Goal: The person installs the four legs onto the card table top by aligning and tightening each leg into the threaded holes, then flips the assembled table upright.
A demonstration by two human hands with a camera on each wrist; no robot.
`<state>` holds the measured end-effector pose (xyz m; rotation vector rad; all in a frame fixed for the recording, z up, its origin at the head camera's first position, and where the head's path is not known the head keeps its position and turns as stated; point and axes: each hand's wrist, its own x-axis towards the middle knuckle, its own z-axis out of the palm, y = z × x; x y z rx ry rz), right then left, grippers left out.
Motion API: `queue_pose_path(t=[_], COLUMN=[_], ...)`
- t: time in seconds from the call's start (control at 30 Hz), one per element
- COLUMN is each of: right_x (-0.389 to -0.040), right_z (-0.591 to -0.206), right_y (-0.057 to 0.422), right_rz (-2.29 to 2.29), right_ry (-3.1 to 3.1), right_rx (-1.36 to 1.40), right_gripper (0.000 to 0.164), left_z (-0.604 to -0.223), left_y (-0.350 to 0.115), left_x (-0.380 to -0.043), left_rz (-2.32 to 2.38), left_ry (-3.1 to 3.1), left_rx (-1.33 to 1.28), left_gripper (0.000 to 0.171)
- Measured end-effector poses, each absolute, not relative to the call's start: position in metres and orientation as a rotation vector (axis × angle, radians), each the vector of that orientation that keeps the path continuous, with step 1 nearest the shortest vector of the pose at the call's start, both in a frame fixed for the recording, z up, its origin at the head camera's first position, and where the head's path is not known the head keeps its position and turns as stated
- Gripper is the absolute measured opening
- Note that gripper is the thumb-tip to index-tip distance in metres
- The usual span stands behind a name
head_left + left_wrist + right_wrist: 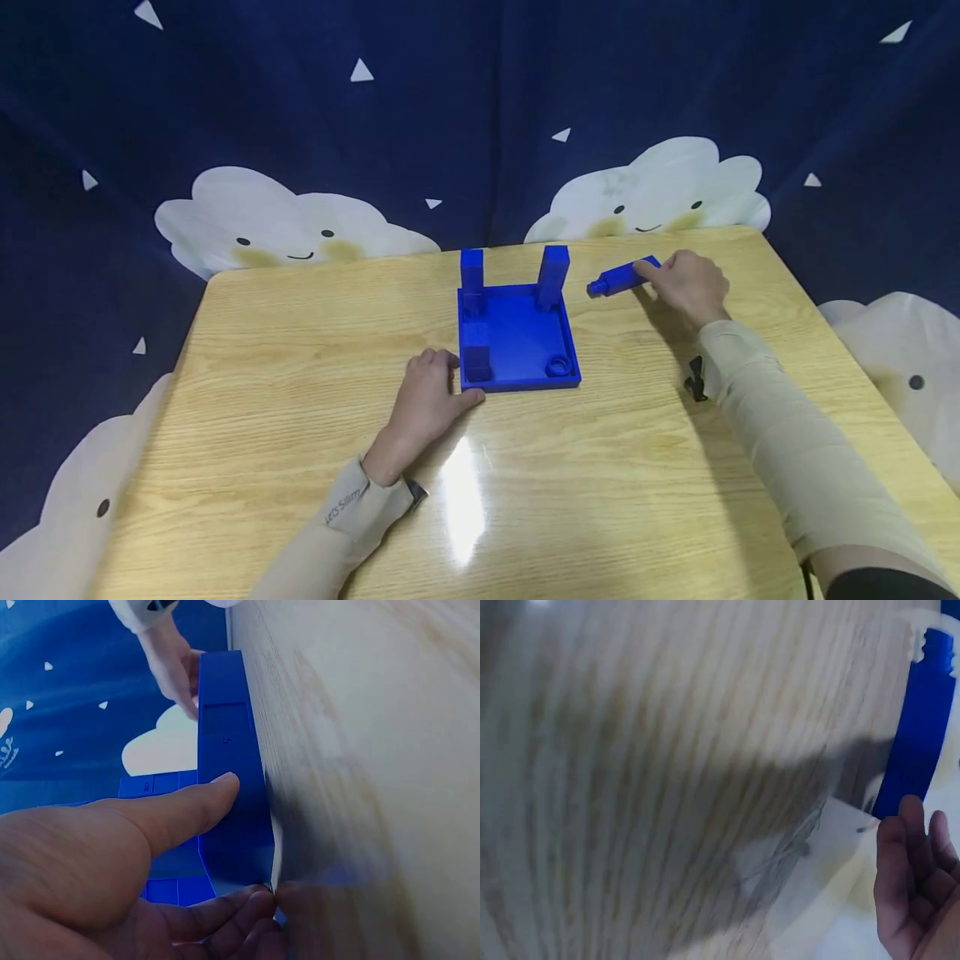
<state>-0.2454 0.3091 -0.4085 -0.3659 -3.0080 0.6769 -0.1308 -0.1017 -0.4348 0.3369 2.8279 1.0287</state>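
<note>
A shallow square blue tray (525,386) lies on the table, its low rim facing up. Blue square posts stand upright at three corners: a back left post (472,275), a back right post (553,271) and a front left post (477,354). The front right corner has a round blue socket (558,366). My left hand (427,396) holds the tray's front left corner, thumb on the front wall and fingers on the left side. To the right of the tray, my right hand (693,283) pinches one end of a loose blue post (919,727), whose narrower threaded end points toward the tray.
The light wooden table (300,333) reaches back to a dark blue curtain (480,108) printed with clouds and white triangles. A bright reflection shows on the wood in front of the tray. Beige sleeves cover both forearms, with a dark strap (696,379) near the right wrist.
</note>
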Motion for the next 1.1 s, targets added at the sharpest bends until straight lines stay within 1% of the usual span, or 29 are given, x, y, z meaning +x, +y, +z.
queue_pose_path(t=[0.2,0.37,0.43,0.67,0.77,0.97,1.03,1.1], right_x=[-0.258,-0.268,-0.27,-0.277,-0.278,-0.279,-0.278,-0.277], right_z=[-0.412,-0.414,-0.415,-0.415,-0.415,-0.415,-0.413,-0.411], right_y=[0.307,0.304,0.304,0.301,0.299,0.292,0.29,0.29], right_rz=[0.6,0.491,0.471,0.521,0.583,0.678,0.712,0.743], right_ry=[-3.065,-3.09,-3.094,-3.094,-3.082,-3.052,-3.048,-3.045], right_rx=[-0.401,-0.461,-0.482,-0.456,-0.427,-0.47,-0.479,-0.476], right_gripper=[0.079,0.079,0.076,0.055,0.052,0.045,0.05,0.061], left_z=[-0.434,-0.435,-0.435,-0.436,-0.436,-0.436,-0.435,-0.435], left_y=[-0.102,-0.101,-0.101,-0.102,-0.102,-0.102,-0.101,-0.101], left_x=[-0.131,-0.132,-0.132,-0.133,-0.132,-0.132,-0.132,-0.132], left_rz=[1.028,1.028,1.029,1.008,1.005,1.005,1.005,1.005], left_ry=[2.826,2.829,2.827,2.829,2.829,2.82,2.818,2.817], left_rx=[0.328,0.322,0.318,0.325,0.32,0.314,0.307,0.305], left_gripper=[0.062,0.062,0.062,0.061,0.061,0.061,0.062,0.062])
